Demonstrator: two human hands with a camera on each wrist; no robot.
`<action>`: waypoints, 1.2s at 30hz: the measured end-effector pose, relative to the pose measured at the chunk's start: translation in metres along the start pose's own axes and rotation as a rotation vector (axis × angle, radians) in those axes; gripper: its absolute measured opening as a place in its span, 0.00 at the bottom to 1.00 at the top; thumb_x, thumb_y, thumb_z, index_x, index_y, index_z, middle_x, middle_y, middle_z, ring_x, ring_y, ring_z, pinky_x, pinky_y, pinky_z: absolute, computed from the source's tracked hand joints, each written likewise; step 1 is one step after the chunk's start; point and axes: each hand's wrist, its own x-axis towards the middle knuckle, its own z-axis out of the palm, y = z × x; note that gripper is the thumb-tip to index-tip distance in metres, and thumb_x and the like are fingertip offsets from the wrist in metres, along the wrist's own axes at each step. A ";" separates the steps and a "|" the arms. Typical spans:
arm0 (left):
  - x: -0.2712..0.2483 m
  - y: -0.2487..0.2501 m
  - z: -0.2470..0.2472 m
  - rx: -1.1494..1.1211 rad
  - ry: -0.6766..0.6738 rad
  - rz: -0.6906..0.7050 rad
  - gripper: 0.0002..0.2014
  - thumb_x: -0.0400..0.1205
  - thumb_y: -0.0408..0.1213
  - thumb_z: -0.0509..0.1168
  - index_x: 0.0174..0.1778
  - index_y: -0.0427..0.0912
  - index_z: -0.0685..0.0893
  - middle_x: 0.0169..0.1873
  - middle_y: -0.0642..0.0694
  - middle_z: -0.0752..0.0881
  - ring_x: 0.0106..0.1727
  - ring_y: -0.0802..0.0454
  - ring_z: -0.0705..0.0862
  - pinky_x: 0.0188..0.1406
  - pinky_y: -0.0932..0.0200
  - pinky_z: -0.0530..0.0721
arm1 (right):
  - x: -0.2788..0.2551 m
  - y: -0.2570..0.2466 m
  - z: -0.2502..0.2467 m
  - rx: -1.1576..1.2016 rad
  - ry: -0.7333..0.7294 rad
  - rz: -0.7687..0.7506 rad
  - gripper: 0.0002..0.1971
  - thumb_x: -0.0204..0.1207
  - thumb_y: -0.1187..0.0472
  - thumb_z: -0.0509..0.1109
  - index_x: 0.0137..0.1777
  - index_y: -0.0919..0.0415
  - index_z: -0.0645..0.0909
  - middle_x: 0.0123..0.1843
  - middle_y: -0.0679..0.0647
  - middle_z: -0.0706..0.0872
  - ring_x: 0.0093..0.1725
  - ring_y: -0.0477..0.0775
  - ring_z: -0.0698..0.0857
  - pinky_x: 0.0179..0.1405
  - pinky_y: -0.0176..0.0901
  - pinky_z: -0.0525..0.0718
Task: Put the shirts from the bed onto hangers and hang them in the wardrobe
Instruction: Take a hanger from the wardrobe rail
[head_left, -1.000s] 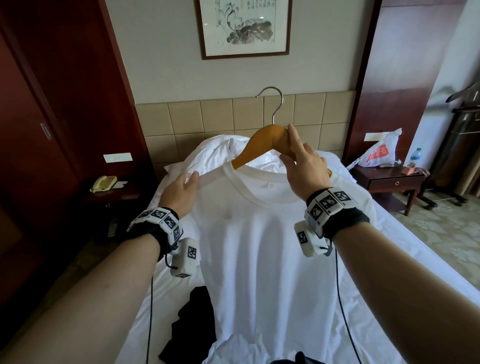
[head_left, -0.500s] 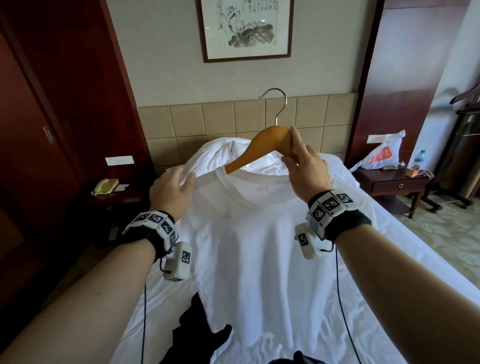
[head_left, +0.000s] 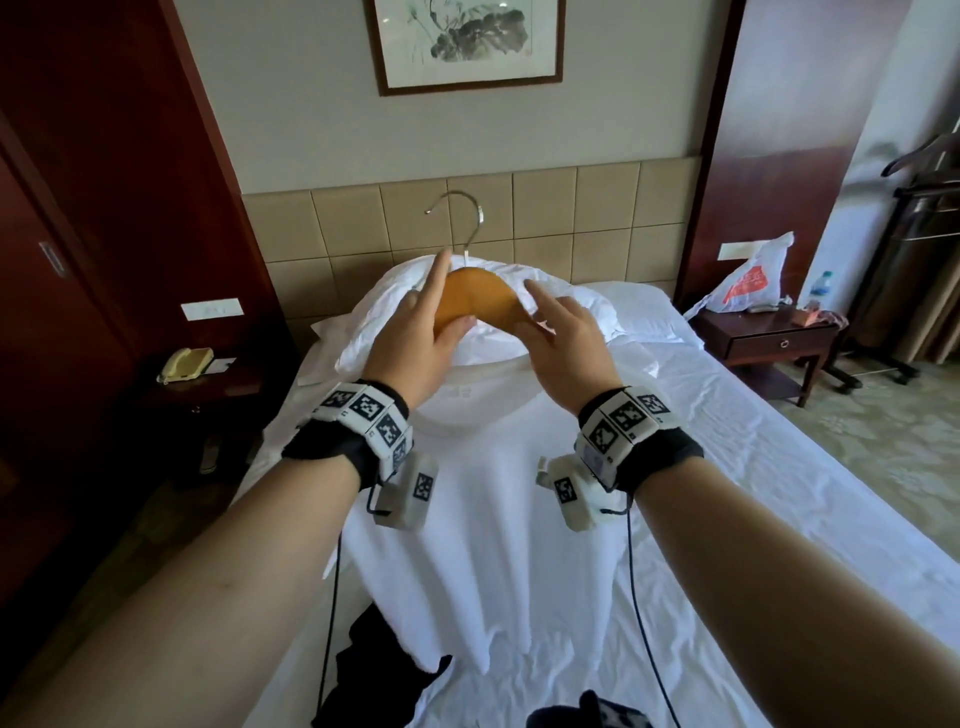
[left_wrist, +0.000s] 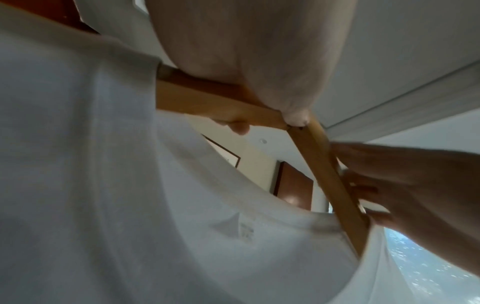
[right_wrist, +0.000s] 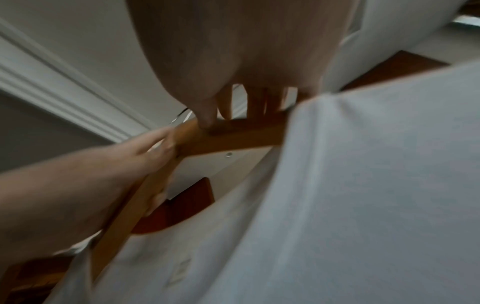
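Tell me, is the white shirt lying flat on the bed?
No, the white shirt hangs in the air from the wooden hanger, which the left hand and right hand hold up above the bed.

A bed (head_left: 779, 493) with white sheets, carrying pillows and dark clothing.

White pillows (head_left: 571, 296) are heaped at the head of the bed, against the tiled headboard. Well away from the pillows, at the near end of the bed, a black garment (head_left: 374, 670) lies crumpled on the sheet. Beside that, further from the pillows still, another dark item (head_left: 587, 717) shows at the picture's bottom edge, too cropped to identify.
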 end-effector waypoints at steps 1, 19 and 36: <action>0.002 -0.009 -0.001 0.027 0.012 -0.004 0.35 0.85 0.44 0.63 0.85 0.55 0.51 0.65 0.36 0.77 0.62 0.43 0.79 0.54 0.61 0.73 | 0.001 0.012 -0.003 -0.057 0.043 0.051 0.23 0.84 0.56 0.64 0.78 0.57 0.72 0.64 0.62 0.82 0.65 0.65 0.77 0.66 0.57 0.73; 0.023 -0.067 -0.041 -0.010 0.098 -0.047 0.30 0.86 0.40 0.61 0.84 0.47 0.59 0.74 0.40 0.74 0.73 0.46 0.74 0.67 0.61 0.68 | 0.012 0.082 -0.007 -0.060 -0.047 0.550 0.29 0.79 0.72 0.56 0.81 0.67 0.58 0.72 0.66 0.76 0.71 0.67 0.75 0.56 0.45 0.71; -0.017 -0.038 -0.017 -0.216 0.067 -0.081 0.35 0.82 0.45 0.67 0.84 0.47 0.59 0.76 0.44 0.75 0.74 0.51 0.75 0.74 0.50 0.73 | -0.015 0.005 0.033 -0.142 -0.040 -0.042 0.23 0.74 0.53 0.63 0.69 0.55 0.81 0.47 0.57 0.86 0.50 0.65 0.83 0.57 0.60 0.77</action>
